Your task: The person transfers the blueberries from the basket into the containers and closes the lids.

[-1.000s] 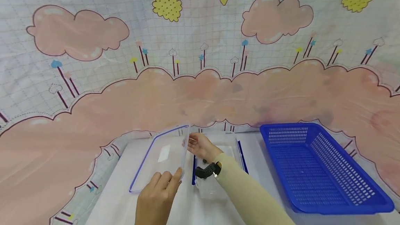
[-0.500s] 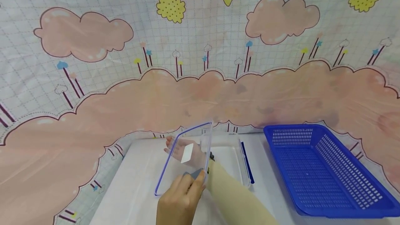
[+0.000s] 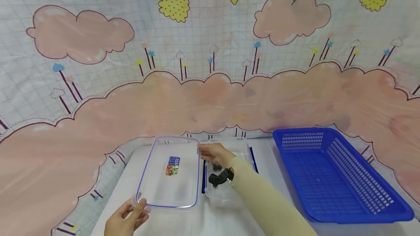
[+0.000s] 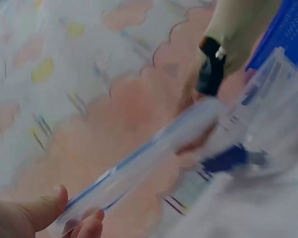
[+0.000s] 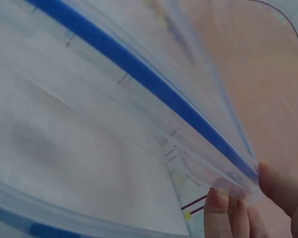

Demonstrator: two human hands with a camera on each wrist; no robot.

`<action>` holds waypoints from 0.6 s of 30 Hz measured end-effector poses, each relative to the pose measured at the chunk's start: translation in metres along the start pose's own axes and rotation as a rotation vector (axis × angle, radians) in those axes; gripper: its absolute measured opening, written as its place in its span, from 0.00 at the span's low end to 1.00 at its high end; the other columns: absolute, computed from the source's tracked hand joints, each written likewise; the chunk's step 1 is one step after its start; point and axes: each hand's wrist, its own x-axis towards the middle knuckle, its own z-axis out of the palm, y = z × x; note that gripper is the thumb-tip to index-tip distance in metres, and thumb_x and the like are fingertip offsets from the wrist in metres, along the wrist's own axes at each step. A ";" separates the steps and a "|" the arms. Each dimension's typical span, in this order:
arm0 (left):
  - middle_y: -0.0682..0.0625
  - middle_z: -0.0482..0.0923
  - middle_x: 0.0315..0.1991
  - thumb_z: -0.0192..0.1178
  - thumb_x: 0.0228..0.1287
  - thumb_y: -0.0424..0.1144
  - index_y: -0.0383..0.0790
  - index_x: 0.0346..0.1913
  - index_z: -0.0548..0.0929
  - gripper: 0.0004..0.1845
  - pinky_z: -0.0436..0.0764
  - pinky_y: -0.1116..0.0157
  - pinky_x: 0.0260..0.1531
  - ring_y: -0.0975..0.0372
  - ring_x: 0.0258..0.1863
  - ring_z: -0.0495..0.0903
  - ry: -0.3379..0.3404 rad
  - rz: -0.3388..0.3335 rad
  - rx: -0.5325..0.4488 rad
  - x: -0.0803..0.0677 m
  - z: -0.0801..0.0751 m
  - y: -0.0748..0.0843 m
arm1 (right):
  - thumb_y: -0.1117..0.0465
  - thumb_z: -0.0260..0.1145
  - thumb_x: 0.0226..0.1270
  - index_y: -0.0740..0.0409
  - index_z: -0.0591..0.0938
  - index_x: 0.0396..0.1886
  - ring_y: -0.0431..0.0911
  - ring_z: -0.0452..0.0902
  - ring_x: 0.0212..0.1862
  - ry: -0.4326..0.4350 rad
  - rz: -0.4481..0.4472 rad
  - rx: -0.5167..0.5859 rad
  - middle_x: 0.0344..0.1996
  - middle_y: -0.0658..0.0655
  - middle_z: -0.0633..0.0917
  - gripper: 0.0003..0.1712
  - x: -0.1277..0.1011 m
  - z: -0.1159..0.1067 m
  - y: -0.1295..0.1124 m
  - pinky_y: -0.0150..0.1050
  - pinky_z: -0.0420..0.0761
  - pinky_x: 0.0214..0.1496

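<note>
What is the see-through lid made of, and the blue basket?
The lid looks like clear, glossy hard plastic: the table shows through it, and a blue seal strip runs round its rim. The left hand and right hand both pinch its corners. The blue basket looks like moulded plastic, with slotted walls.

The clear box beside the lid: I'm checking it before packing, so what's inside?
Through the clear box, only one or two small dark items show near the right hand. That hand and wrist cover part of the inside, so anything beneath them is hidden.
</note>
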 end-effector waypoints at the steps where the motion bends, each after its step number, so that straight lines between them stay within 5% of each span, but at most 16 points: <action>1: 0.48 0.83 0.26 0.75 0.35 0.66 0.18 0.63 0.67 0.62 0.84 0.71 0.27 0.66 0.21 0.84 -0.050 -0.089 -0.057 0.008 -0.002 -0.013 | 0.65 0.67 0.66 0.71 0.79 0.54 0.43 0.79 0.36 0.049 0.005 -0.065 0.36 0.57 0.82 0.19 -0.001 -0.003 -0.001 0.35 0.84 0.49; 4: 0.49 0.83 0.22 0.75 0.24 0.68 0.12 0.64 0.61 0.72 0.85 0.69 0.28 0.63 0.22 0.84 -0.117 -0.195 -0.171 0.019 0.003 -0.039 | 0.64 0.72 0.61 0.70 0.81 0.51 0.41 0.78 0.31 0.127 0.022 -0.178 0.34 0.56 0.82 0.20 -0.002 -0.007 -0.003 0.29 0.84 0.37; 6: 0.50 0.83 0.23 0.76 0.28 0.65 0.13 0.66 0.59 0.70 0.86 0.68 0.28 0.62 0.23 0.85 -0.123 -0.202 -0.175 0.022 0.009 -0.044 | 0.64 0.72 0.60 0.70 0.81 0.50 0.40 0.78 0.29 0.157 0.023 -0.199 0.32 0.55 0.82 0.20 -0.001 -0.010 -0.003 0.28 0.83 0.32; 14: 0.39 0.77 0.46 0.76 0.45 0.55 0.19 0.69 0.61 0.57 0.86 0.66 0.32 0.60 0.27 0.87 -0.145 -0.106 -0.126 0.015 0.030 -0.031 | 0.68 0.71 0.61 0.75 0.80 0.51 0.42 0.79 0.30 0.181 -0.064 -0.230 0.34 0.58 0.84 0.20 -0.002 -0.029 -0.014 0.34 0.86 0.38; 18: 0.39 0.77 0.48 0.74 0.52 0.50 0.22 0.68 0.65 0.48 0.86 0.67 0.33 0.59 0.28 0.87 -0.181 -0.048 -0.110 0.011 0.044 -0.025 | 0.68 0.70 0.61 0.75 0.81 0.50 0.43 0.80 0.33 0.198 -0.079 -0.291 0.40 0.61 0.84 0.18 -0.006 -0.044 -0.026 0.39 0.86 0.45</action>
